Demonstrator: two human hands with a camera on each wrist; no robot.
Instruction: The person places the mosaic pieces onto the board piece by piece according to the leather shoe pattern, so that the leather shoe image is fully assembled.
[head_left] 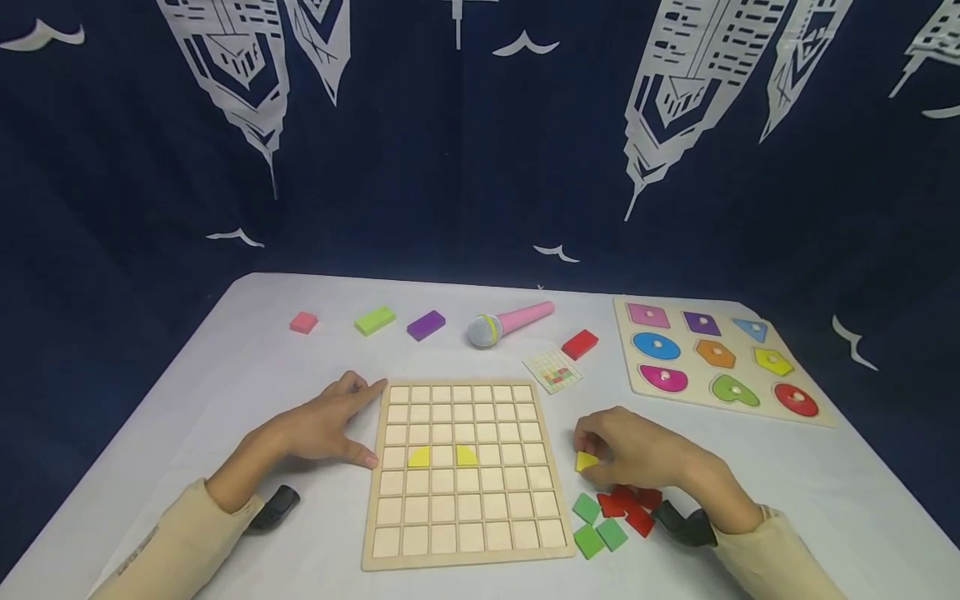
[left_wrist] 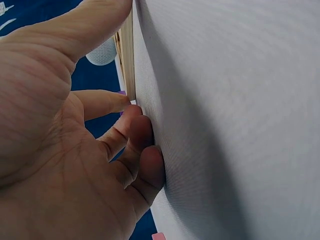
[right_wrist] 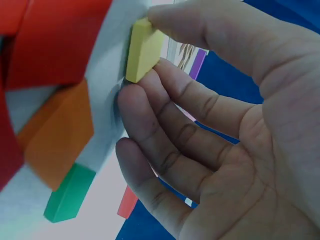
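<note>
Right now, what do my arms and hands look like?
The beige fabric left sleeve bears a small dark marking; the right sleeve is beige fabric too. A black, rounded device sits at each wrist. Your left hand and right hand wear no gloves.

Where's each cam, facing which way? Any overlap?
Head: on the head, looking forward and down at the white table and grid board; left hand, right hand and both sleeves show.
Left wrist: on that wrist, looking at the left hand by the board's edge; the hand's palm side shows.
Right wrist: on that wrist, looking at the pinched yellow tile; the hand's palm side shows.
Head and right wrist share the yellow tile and red tiles.
</note>
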